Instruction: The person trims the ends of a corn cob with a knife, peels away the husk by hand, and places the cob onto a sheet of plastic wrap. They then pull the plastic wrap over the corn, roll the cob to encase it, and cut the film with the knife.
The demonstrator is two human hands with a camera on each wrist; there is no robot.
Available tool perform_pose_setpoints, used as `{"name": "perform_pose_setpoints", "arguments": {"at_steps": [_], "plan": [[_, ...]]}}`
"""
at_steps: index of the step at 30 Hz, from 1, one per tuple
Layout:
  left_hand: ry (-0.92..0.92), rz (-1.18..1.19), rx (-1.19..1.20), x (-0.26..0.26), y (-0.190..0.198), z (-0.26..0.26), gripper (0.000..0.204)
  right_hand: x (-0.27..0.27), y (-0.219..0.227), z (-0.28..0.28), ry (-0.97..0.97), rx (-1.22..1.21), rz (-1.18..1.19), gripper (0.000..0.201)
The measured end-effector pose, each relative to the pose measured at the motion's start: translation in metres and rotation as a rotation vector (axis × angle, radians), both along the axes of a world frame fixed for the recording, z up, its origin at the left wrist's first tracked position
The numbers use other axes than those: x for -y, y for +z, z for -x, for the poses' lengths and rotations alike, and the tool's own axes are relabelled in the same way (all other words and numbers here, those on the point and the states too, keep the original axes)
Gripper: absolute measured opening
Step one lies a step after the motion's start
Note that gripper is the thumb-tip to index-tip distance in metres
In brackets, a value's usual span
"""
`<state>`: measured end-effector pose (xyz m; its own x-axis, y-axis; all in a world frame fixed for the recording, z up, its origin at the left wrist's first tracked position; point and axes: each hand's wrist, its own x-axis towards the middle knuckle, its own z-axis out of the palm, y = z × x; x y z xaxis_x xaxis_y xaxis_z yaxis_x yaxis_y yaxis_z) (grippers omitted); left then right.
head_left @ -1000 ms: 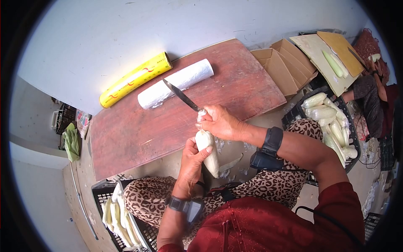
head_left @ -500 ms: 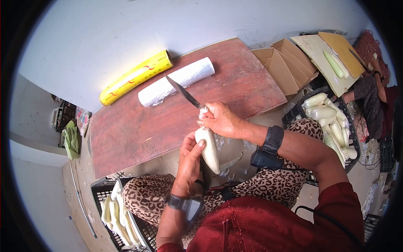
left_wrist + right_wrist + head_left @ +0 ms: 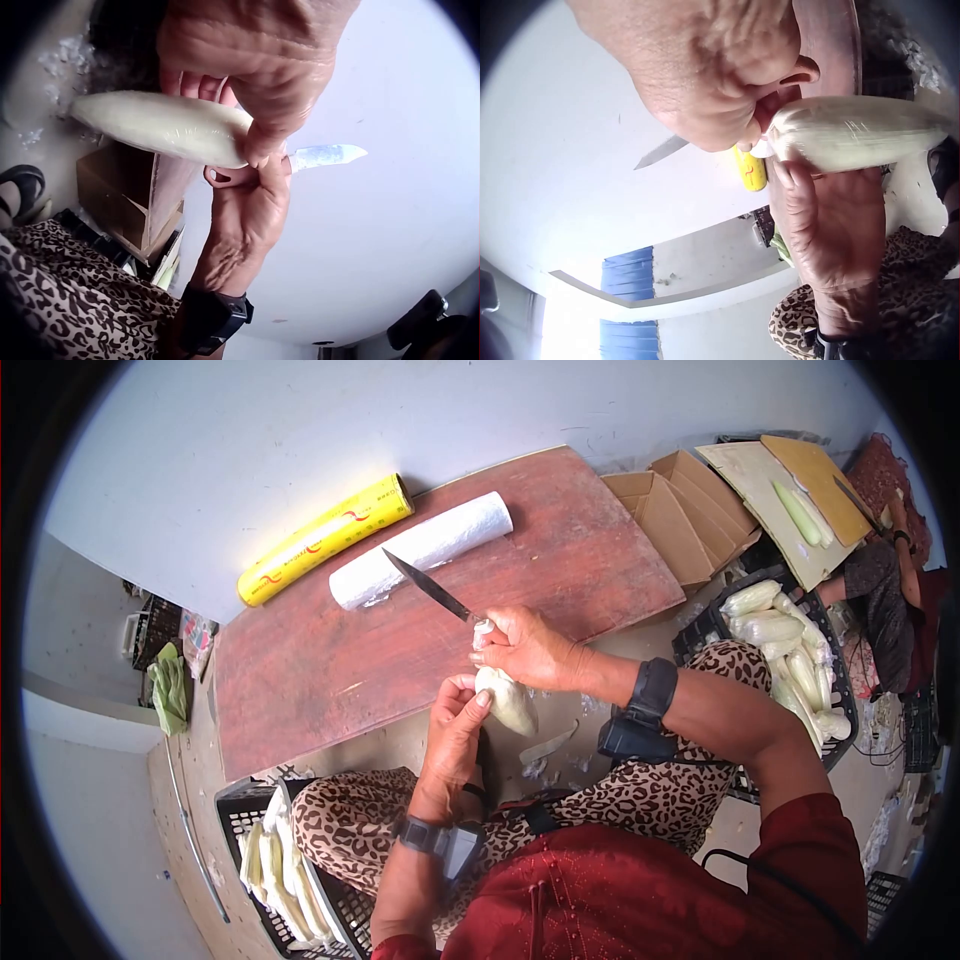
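An ear of corn (image 3: 512, 705) in a pale husk appears in the head view just past the near table edge. My left hand (image 3: 455, 718) grips it near its upper end, thumb on top and fingers behind. In the right wrist view the husked ear (image 3: 862, 135) shows fine lengthwise lines and a shiny film-like surface. My right hand (image 3: 530, 648) holds a knife (image 3: 430, 583) by its pinkish handle, the blade pointing away over the table. The right thumb and fingers are also right at the ear's end, where something white bunches up.
On the reddish table (image 3: 580, 560) lie a white roll (image 3: 420, 550) and a yellow printed roll (image 3: 325, 540). A crate (image 3: 845, 745) of wrapped ears stands at right, another crate (image 3: 235, 815) at left. Beyond are cardboard boxes (image 3: 690, 510) and another person (image 3: 885, 600).
The ear has swung in my hands, so its free end now points more away from the lap and it looks shorter. Both hands keep their hold; the knife shifts slightly left.
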<state>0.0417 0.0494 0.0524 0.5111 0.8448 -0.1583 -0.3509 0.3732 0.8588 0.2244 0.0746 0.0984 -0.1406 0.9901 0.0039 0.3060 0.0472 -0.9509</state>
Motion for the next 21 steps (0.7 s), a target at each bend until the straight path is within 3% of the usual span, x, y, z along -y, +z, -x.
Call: {"name": "perform_pose_setpoints", "arguments": {"at_steps": [6,9,21], "plan": [[0.056,0.065,0.061,0.005,0.013,-0.01,0.05,-0.004,-0.002,0.0,0.026,-0.103,-0.017,0.01],[-0.023,0.114,0.081,0.001,0.004,0.0,0.05,-0.001,0.004,0.0,0.061,-0.149,0.066,0.01],[-0.037,0.101,0.083,-0.001,-0.002,0.001,0.056,0.007,0.02,0.002,0.048,0.019,-0.047,0.013]]}}
